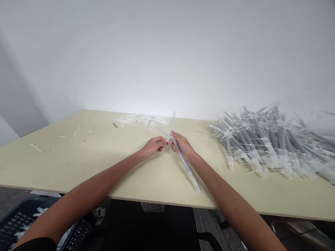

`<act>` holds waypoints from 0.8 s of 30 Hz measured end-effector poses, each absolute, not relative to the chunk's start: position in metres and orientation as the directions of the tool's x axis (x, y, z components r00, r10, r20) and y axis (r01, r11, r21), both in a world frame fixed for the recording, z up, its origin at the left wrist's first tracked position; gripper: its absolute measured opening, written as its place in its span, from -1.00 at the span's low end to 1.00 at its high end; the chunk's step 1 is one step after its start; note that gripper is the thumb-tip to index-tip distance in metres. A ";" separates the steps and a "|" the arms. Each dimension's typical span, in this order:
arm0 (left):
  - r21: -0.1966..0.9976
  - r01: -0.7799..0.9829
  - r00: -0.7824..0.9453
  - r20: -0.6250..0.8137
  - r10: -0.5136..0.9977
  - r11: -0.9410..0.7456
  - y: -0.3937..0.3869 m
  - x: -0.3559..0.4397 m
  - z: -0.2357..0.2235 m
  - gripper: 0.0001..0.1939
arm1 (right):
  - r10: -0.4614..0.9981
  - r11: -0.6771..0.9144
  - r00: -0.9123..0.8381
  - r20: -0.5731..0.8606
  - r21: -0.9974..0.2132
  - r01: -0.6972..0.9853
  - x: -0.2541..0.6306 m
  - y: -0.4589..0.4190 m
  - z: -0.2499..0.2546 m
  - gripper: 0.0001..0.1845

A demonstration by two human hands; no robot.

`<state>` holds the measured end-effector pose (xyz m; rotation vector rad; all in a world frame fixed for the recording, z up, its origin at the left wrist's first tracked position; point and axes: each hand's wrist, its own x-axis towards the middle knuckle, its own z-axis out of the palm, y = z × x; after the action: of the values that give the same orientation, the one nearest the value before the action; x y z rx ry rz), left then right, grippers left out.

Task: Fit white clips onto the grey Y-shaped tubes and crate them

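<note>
A grey plastic tube (184,162) with a translucent white fitting at its near end (194,181) slants across the tabletop. My right hand (182,146) grips its upper part. Thin translucent strips, probably cable ties, stick out from the tube's far end, one upright (173,122) and one slanting left (163,131). My left hand (153,147) reaches in from the left, its fingertips pinched on the slanting strip by the tube. The exact hold is partly hidden by my fingers.
A large heap of grey tubes with white ties (276,144) covers the right of the pale yellow table (70,165). A smaller pile of white ties (142,120) lies at the back. Scraps lie at left. A white wall stands behind; a dark crate (13,226) sits below the front edge.
</note>
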<state>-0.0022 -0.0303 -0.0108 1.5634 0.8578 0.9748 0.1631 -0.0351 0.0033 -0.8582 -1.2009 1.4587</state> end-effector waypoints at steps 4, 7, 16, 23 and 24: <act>0.984 -0.034 0.445 0.171 0.879 -0.174 -0.032 -0.003 -0.009 -0.77 | 0.977 0.079 -0.174 0.121 -0.970 -0.231 0.165 -0.033 0.002 -0.59; 0.983 -0.060 0.465 0.181 0.866 -0.173 -0.034 -0.002 -0.009 -0.77 | 0.977 0.122 -0.147 0.156 -0.969 -0.214 0.167 -0.031 0.001 -0.59; 0.982 -0.049 0.467 0.185 0.865 -0.183 -0.033 -0.003 -0.011 -0.73 | 0.976 0.165 -0.121 0.180 -0.979 -0.119 0.165 -0.033 0.004 -0.62; 0.979 -0.049 0.478 0.198 0.856 -0.198 -0.031 -0.003 -0.013 -0.69 | 0.975 0.158 -0.143 0.172 -0.982 -0.107 0.165 -0.034 0.004 -0.62; 0.978 -0.047 0.478 0.199 0.855 -0.202 -0.031 -0.003 -0.013 -0.69 | 0.975 0.155 -0.145 0.168 -0.983 -0.100 0.165 -0.033 0.004 -0.62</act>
<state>-0.0026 -0.0311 -0.0134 1.5579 0.7253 0.9654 0.1645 -0.0335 0.0040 -0.9473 -1.3262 1.2368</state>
